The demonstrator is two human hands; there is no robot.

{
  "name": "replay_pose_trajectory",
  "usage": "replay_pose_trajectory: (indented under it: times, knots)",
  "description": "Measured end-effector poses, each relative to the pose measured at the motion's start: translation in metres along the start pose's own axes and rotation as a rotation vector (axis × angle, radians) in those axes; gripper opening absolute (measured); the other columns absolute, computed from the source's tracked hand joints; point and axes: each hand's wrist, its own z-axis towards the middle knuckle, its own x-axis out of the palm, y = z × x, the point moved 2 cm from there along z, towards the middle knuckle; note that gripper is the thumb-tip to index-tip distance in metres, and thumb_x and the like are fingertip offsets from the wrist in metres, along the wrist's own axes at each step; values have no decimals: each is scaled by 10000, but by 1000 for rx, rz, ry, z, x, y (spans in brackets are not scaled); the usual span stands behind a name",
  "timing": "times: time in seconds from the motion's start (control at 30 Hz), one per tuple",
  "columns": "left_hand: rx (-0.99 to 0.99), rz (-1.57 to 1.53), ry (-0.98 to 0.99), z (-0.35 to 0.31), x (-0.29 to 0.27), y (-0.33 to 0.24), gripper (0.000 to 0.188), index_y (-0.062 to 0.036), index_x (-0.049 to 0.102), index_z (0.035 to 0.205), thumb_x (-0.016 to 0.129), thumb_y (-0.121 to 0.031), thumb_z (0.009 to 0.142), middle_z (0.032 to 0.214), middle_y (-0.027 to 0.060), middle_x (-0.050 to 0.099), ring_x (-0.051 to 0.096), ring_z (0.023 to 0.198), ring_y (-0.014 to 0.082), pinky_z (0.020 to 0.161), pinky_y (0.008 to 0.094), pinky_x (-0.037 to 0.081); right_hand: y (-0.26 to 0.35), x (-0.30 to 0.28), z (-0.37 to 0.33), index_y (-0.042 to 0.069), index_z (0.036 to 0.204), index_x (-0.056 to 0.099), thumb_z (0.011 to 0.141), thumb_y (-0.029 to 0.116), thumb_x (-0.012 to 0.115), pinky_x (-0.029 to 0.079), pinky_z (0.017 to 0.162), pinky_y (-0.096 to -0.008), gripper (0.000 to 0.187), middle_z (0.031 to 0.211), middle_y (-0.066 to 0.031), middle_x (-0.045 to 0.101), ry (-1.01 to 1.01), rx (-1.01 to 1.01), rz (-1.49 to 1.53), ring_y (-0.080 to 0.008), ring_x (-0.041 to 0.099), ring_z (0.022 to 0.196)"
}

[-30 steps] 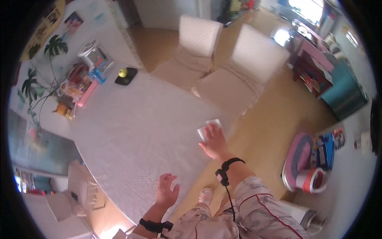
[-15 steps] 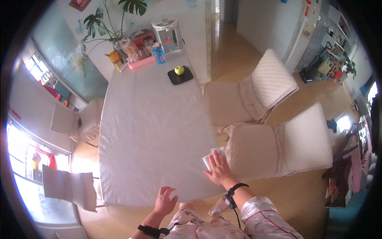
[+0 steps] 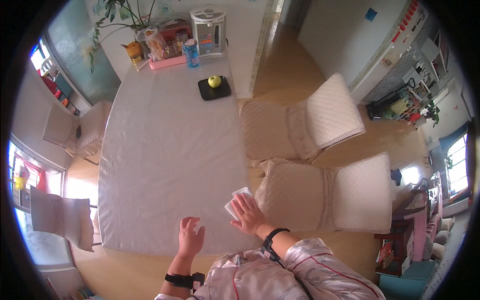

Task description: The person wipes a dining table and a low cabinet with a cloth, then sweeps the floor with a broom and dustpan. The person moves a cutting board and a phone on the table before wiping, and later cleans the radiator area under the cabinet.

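My right hand (image 3: pixel 248 215) lies flat, fingers stretched out, over a folded white tissue or thin cloth (image 3: pixel 230 210). This white piece rests on the tabletop by the right edge, partly hidden under the fingers. My left hand (image 3: pixel 191 237) is at the table's near end with its fingers apart and slightly bent, holding nothing. I cannot tell whether it touches the surface. Under both hands spreads a pale, smooth cover on the long table (image 3: pixel 165 165). Toward the far end, a green apple (image 3: pixel 214 81) sits on a black square tray (image 3: pixel 206 92).
A blue bottle (image 3: pixel 191 54), a pink basket (image 3: pixel 165 63) of packages and a white electric water boiler (image 3: pixel 209 32) stand at the far end. Quilted-cover chairs (image 3: pixel 292 195) line the right side, close to my right hand. Two more chairs (image 3: pixel 62 215) stand left.
My right hand and the white piece under it have shifted a little inward from the table's right edge. My left hand reaches slightly farther over the table. The whole view has shifted.
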Motion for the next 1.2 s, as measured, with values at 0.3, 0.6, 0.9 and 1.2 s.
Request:
replay_pose_trajectory:
  times: [0.3, 0.6, 0.9, 1.2]
  knots:
    - [-203, -13, -41, -10, 14, 15, 306, -67, 568, 1048, 655, -35, 757, 1102, 113, 496, 570, 865, 216, 606, 275, 530, -17, -3, 18, 62, 1427, 246, 839, 507, 521, 142, 1109, -506, 787, 1508, -164, 114, 146, -82, 82, -342, 99, 1396]
    - [-363, 52, -232, -10, 41, -38, 311, -62, 559, 1071, 624, 16, 777, 1126, 99, 489, 548, 882, 202, 617, 269, 511, -38, 0, 28, 32, 1413, 269, 831, 499, 523, 117, 1118, -474, 789, 1512, -152, 132, 94, -259, 206, -320, 80, 1405]
    - [-452, 171, -292, 6, 106, -132, 313, -81, 557, 1088, 618, -10, 789, 1145, 97, 473, 545, 887, 194, 655, 273, 504, -88, -14, 77, 51, 1442, 204, 871, 537, 421, 25, 1139, -428, 780, 1534, -109, 72, 286, -626, 106, -279, 33, 1415]
    - [-670, 106, -401, 12, 119, -135, 339, -81, 555, 1076, 617, 26, 760, 1141, 81, 465, 536, 884, 190, 607, 254, 492, -101, -18, 130, 53, 1449, 184, 865, 582, 398, -7, 1136, -437, 816, 1536, -115, 43, 381, -751, 71, -275, -9, 1418]
